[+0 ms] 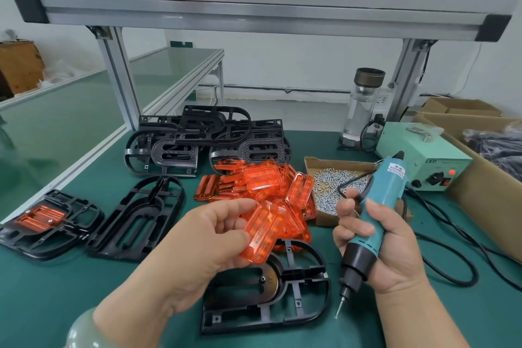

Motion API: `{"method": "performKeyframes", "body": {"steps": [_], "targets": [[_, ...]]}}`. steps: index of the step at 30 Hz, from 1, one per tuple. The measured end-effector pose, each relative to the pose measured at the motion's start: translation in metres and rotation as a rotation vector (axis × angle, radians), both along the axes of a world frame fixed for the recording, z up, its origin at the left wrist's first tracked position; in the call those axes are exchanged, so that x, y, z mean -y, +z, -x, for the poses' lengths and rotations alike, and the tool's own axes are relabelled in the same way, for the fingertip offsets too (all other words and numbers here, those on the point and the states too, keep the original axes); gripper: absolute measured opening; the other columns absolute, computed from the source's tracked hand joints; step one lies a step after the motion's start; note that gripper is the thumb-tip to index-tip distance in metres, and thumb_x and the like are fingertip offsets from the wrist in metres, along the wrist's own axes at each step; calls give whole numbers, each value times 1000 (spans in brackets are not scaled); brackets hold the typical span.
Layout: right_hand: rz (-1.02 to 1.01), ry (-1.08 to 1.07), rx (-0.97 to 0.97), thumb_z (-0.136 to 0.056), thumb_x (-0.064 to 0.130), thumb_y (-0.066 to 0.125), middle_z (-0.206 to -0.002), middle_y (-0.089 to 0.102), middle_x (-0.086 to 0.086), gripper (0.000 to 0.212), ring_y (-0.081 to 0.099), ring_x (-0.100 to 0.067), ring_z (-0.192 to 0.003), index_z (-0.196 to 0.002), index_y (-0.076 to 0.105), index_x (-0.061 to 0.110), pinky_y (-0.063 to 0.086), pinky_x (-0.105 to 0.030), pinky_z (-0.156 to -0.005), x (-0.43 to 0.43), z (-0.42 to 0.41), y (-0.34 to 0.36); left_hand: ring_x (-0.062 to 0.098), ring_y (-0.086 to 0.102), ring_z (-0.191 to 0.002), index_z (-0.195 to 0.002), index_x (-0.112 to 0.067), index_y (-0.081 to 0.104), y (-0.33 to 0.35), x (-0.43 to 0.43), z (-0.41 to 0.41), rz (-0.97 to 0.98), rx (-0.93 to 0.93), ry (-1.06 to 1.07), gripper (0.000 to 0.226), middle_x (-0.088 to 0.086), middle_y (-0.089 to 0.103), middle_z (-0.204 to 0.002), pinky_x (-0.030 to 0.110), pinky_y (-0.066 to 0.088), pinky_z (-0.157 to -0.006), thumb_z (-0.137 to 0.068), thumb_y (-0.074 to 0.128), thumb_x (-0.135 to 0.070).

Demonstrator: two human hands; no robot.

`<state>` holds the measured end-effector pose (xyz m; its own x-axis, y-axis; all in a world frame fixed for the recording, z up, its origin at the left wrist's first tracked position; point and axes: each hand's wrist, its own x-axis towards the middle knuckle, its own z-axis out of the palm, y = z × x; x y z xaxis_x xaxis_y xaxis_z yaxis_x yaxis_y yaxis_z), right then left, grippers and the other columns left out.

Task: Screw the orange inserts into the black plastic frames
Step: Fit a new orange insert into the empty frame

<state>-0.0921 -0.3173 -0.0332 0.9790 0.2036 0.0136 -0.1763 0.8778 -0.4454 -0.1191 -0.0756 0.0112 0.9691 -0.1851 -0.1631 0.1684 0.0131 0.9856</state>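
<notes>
Far left: one fitted frame [42, 220], one bare frame [138, 223] beside it. Left hand [209, 240] pinches one insert [261, 234], thumb against fingers, above the near frame [296, 291]. Step, as judged: seating. Next: lower it into the opening, holes aligned. Frame stack [203, 138] and insert pile [268, 186] overlap too much to count. Right hand [387, 246] grips one driver [375, 215], bit down, just right of the near frame.
</notes>
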Motion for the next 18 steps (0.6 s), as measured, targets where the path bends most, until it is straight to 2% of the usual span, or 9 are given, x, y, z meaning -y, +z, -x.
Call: {"method": "performKeyframes", "body": {"steps": [2,5,7,10,13,15,18], "targets": [[0,0,0,-34,8,95,-74,59,-5,64,47,-4,-38,-90,63,10,50,-22,-45,0,0,0,14,62,-67,-118,-25,58,-2,3,3,33,-13,-47,55,5,67,-86,22,50,-59,-83,50,16],[1,4,2,-35,7,95,-74,59,-5,65,47,-4,-38,-91,62,11,50,-22,-46,0,0,0,15,56,-62,-118,-30,58,-8,10,5,194,-95,-83,69,9,64,-85,25,51,-59,-79,41,24],[0,8,4,-35,7,95,-74,59,-4,65,47,-4,-38,-90,62,11,50,-22,-46,0,0,0,16,56,-59,-112,-23,65,-11,14,6,268,-133,-36,60,9,65,-82,28,52,-56,-79,43,24],[-6,8,8,-35,7,95,-74,59,-5,63,47,-3,-38,-89,63,11,49,-21,-46,0,0,1,15,60,-62,-91,-23,71,-17,18,8,125,-65,65,35,2,68,-74,33,53,-60,-81,62,9],[0,3,11,-34,7,95,-74,59,-4,63,47,-3,-38,-89,63,11,49,-21,-45,0,0,1,12,56,-60,-74,-30,71,-21,18,7,-87,47,173,25,-4,64,-65,30,49,-62,-74,72,-5],[-2,2,12,-35,7,95,-74,59,-4,64,47,-3,-38,-90,62,11,49,-21,-45,0,0,1,15,58,-61,-76,-27,70,-21,17,7,-99,59,217,21,1,64,-67,32,51,-62,-75,72,-6],[0,1,14,-35,8,95,-74,59,-4,66,47,-4,-38,-91,60,11,49,-21,-46,-1,1,1,15,65,-62,-95,-25,68,-18,17,9,49,20,229,26,1,70,-73,31,55,-59,-85,63,-1]]}}
